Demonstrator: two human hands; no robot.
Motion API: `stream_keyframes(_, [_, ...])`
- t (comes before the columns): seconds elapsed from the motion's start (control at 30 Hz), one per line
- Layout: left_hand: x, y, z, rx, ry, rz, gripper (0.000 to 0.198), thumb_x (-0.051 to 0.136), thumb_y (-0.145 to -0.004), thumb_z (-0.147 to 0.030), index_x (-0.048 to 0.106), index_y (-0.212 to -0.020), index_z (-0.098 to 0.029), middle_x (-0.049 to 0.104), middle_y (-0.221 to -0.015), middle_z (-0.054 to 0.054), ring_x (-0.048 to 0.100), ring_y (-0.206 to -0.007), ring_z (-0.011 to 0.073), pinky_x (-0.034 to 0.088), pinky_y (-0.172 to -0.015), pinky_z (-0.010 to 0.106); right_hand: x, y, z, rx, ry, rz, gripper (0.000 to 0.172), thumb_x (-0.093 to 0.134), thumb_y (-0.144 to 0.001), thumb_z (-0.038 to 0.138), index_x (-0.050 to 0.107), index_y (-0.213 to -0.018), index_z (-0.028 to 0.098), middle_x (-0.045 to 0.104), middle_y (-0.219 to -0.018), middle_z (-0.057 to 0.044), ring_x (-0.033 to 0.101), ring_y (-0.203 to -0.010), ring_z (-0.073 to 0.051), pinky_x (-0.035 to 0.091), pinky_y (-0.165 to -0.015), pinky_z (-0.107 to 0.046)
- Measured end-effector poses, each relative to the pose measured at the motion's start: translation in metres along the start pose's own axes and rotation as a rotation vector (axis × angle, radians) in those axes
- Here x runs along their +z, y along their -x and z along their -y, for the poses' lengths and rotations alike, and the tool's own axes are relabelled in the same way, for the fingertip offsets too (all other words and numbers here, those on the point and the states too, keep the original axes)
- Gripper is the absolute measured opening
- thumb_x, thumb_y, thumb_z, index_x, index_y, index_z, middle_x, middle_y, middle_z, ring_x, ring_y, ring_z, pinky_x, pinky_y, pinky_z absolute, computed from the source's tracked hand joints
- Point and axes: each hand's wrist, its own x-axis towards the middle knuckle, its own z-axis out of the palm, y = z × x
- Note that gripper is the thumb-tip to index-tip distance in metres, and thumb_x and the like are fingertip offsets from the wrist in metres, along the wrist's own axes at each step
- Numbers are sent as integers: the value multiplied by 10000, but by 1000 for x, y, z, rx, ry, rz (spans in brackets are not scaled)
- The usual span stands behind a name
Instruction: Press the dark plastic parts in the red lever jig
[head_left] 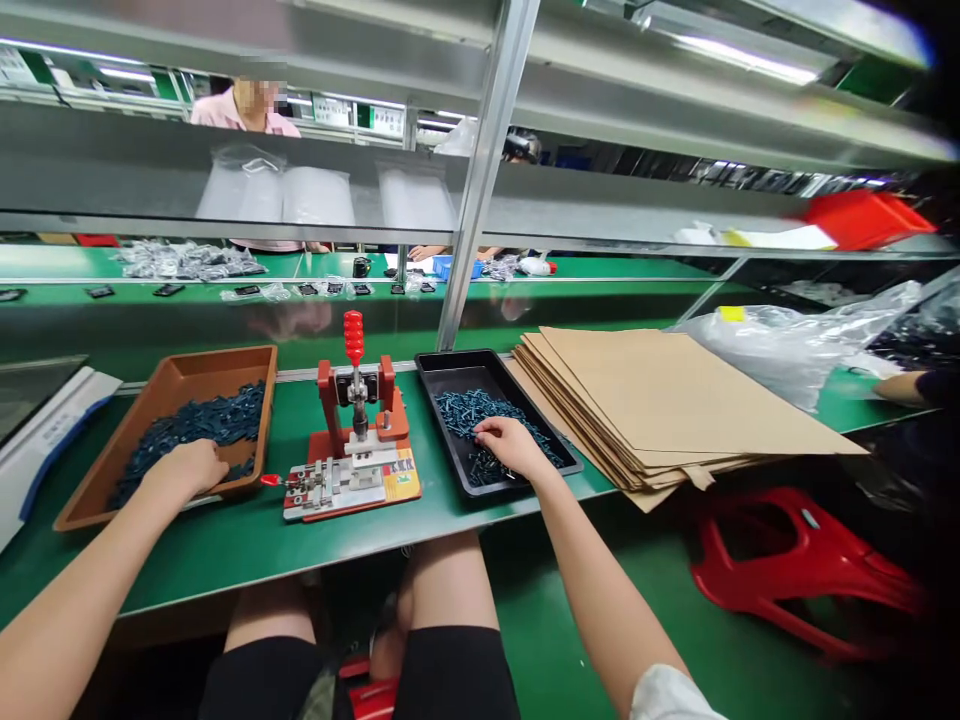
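Observation:
My left hand (pixel 196 466) is over the near right side of a brown tray (pixel 84 505), fingers curled down and closed; what they hold, if anything, is hidden. Small dark blue pieces (pixel 202 418) are heaped in that tray. At the black tray (pixel 480 490), my right hand (pixel 508 447) reaches in with thumb and fingers pinched at a pile of thin blue pieces (pixel 480 405) that look like screws or pins. Whatever it pinches is too small to make out. Between the trays stands a toggle clamp fixture (pixel 360 420) with a red upright handle.
A stack of brown cardboard sheets (pixel 645 390) lies right of the black tray, with a clear plastic bag (pixel 780 340) beyond. A red stool (pixel 795 560) stands below the table's right side. Shelves carry white bags (pixel 319 195). A person (pixel 247 115) is across the bench.

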Motion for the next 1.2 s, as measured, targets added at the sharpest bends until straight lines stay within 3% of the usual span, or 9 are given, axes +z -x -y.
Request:
stream_keyframes(0.2, [-20, -4, 2, -112, -11, 73, 182, 573, -759, -285, 688, -799, -149, 746, -902, 145, 693, -828, 317, 550, -741, 398, 26, 32, 34, -160, -328, -43, 227, 590, -842, 318, 694, -995, 185, 720, -845, -41, 691, -698, -177, 569, -670, -307])
stream_keyframes(0.3, [-29, 5, 3, -97, 30, -36, 292, 489, -817, -267, 726, -948, -158, 730, -1061, 151, 683, -955, 332, 538, -858, 437, 49, 58, 57, -297, -323, -39, 185, 600, -875, 294, 706, -999, 206, 716, -844, -46, 678, -737, -180, 556, -692, -307])
stream_keyframes(0.4, [-37, 26, -4, -118, 207, -241, 320, 478, -825, -261, 698, -1037, -167, 718, -982, 102, 686, -927, 289, 539, -893, 417, 80, 76, 73, -423, -288, -3, 130, 588, -882, 243, 683, -964, 208, 698, -846, -36, 638, -732, -165, 533, -704, -294])
stream_keyframes(0.47, [-38, 46, -16, -114, 419, -361, 313, 496, -837, -293, 672, -1068, -177, 706, -857, 50, 697, -829, 240, 559, -850, 377, 103, 78, 75, -428, -305, -19, 92, 569, -871, 221, 646, -916, 202, 661, -802, -19, 592, -680, -150, 508, -661, -273])
stream_keyframes(0.53, [-35, 69, -36, -48, 634, -394, 342, 535, -854, -373, 660, -1106, -179, 711, -829, 36, 705, -795, 214, 574, -810, 343, 124, 73, 72, -363, -356, -69, 69, 547, -860, 219, 613, -856, 199, 628, -761, -10, 557, -638, -142, 482, -612, -259])
stream_keyframes(0.7, [-12, 108, -101, 191, 788, -170, 372, 604, -848, -457, 729, -1065, -182, 763, -937, 71, 700, -808, 203, 584, -807, 333, 154, 56, 55, -207, -594, -121, 102, 553, -845, 287, 604, -866, 201, 664, -827, -38, 633, -708, -168, 537, -662, -289])
stream_keyframes(0.87, [0, 98, -151, 357, 635, -91, 322, 561, -879, -345, 742, -1087, -180, 766, -963, 72, 685, -827, 201, 551, -820, 327, 158, 55, 49, -75, -751, -91, 209, 588, -863, 364, 596, -1011, 216, 708, -870, -55, 705, -750, -196, 598, -694, -330])
stream_keyframes(1.03, [-1, 80, -172, 353, 425, 10, 213, 548, -842, -267, 737, -814, -173, 718, -798, 75, 657, -831, 230, 516, -766, 325, 159, 54, 50, -80, -685, -40, 180, 591, -878, 385, 619, -960, 227, 740, -866, -61, 726, -779, -216, 620, -720, -358])
stream_keyframes(1.2, [9, 74, -172, 468, 390, -27, 230, 541, -868, -255, 736, -773, -178, 718, -985, 111, 621, -1012, 276, 497, -897, 398, 159, 55, 50, -81, -646, -39, 163, 571, -891, 366, 616, -969, 230, 740, -857, -56, 723, -768, -209, 619, -737, -359])
